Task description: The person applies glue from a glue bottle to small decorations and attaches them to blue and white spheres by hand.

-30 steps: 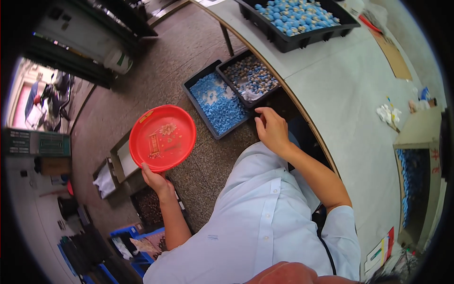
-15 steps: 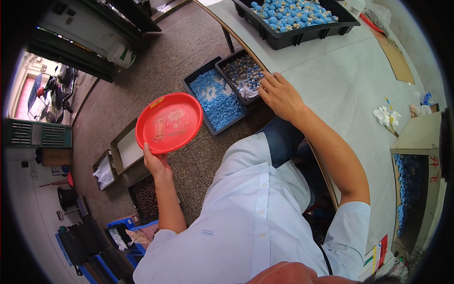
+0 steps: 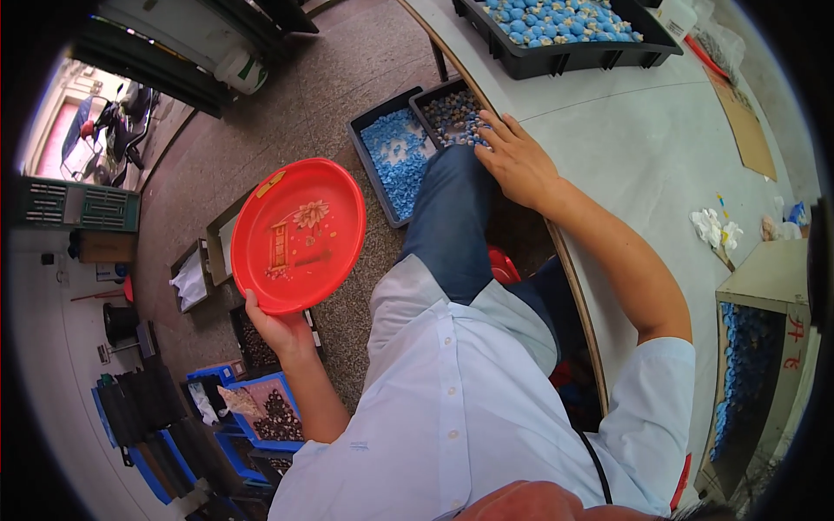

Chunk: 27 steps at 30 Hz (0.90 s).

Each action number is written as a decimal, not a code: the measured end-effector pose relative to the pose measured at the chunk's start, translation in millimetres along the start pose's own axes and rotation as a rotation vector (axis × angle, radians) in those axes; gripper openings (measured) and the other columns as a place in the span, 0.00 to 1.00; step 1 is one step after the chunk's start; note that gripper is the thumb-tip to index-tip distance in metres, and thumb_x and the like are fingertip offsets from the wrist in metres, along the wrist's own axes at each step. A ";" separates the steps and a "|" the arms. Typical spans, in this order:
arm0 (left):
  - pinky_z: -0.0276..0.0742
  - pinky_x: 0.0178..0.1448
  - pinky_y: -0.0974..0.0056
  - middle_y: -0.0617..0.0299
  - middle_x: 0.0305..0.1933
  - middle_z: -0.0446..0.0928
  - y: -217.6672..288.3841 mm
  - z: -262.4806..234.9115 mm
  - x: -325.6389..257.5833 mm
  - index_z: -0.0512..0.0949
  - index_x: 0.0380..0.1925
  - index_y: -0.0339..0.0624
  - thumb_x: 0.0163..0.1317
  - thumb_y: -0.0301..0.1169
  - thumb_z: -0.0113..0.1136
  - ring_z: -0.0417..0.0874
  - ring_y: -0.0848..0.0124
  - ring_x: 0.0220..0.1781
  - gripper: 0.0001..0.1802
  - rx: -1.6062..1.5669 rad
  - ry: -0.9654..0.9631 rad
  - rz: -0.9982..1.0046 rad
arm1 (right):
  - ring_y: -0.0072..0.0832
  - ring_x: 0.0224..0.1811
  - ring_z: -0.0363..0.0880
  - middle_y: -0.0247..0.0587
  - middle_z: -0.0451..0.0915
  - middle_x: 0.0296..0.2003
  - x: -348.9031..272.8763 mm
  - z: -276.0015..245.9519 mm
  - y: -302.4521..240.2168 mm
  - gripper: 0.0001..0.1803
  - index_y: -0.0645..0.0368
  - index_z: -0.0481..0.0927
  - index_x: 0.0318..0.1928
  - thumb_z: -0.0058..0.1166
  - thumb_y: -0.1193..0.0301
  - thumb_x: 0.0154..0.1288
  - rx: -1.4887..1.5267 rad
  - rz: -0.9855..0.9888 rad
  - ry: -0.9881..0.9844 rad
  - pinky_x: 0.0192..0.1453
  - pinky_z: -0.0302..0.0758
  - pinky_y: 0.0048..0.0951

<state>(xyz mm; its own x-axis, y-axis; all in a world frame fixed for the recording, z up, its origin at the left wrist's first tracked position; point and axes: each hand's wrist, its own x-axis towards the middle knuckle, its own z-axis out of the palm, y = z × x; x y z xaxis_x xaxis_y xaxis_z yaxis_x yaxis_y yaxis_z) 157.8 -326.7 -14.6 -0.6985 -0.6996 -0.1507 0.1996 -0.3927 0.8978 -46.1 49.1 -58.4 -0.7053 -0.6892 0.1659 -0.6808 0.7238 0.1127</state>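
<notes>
My left hand [image 3: 278, 328] grips the near rim of a round red plate [image 3: 297, 233] with a printed picture, held out over the floor to my left. My right hand [image 3: 514, 161] rests flat with fingers spread on the curved front edge of the white table [image 3: 643, 148], just above my raised knee in blue jeans [image 3: 452, 217]. Below its fingertips sit two dark floor trays, one with light blue pieces [image 3: 395, 165], one with mixed grey and brown pieces [image 3: 456, 117].
A black tray of blue and white pieces [image 3: 565, 35] stands on the table at the back. A cardboard box of blue pieces [image 3: 756, 347] sits at the right. Blue bins [image 3: 261, 417] and small boxes [image 3: 195, 278] crowd the floor at the left.
My right hand has come up from the floor trays onto the table edge. The red plate has risen and moved closer. My view has shifted as my knee came up.
</notes>
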 end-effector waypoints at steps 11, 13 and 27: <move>0.78 0.66 0.50 0.53 0.67 0.76 13.6 9.6 9.0 0.69 0.67 0.39 0.74 0.45 0.50 0.79 0.59 0.66 0.28 0.130 0.064 0.098 | 0.46 0.77 0.61 0.50 0.79 0.58 0.6 6.5 -6.7 0.16 0.61 0.82 0.51 0.53 0.70 0.65 -0.080 -0.066 -0.071 0.83 0.48 0.51; 0.80 0.62 0.51 0.54 0.63 0.79 0.2 24.0 29.7 0.72 0.64 0.41 0.72 0.43 0.54 0.82 0.60 0.61 0.26 0.176 0.030 -0.002 | 0.47 0.75 0.64 0.52 0.81 0.54 2.1 20.6 -7.2 0.19 0.61 0.82 0.53 0.49 0.66 0.69 -0.492 -0.213 -0.137 0.82 0.47 0.56; 0.85 0.37 0.71 0.61 0.47 0.82 -142.5 -13.8 151.9 0.74 0.56 0.43 0.70 0.36 0.56 0.87 0.74 0.41 0.17 0.275 0.122 -0.262 | 0.40 0.52 0.87 0.47 0.87 0.48 109.2 219.3 -71.5 0.13 0.55 0.87 0.46 0.56 0.68 0.63 0.240 0.180 -0.811 0.52 0.83 0.42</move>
<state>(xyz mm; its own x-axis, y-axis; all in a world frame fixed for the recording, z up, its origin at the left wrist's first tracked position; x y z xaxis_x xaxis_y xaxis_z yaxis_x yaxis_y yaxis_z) 32.7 -385.2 -171.2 -0.6114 -0.6693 -0.4222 -0.1775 -0.4040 0.8974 -117.8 -85.2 -263.2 -0.6670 -0.4421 -0.5998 -0.5042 0.8604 -0.0735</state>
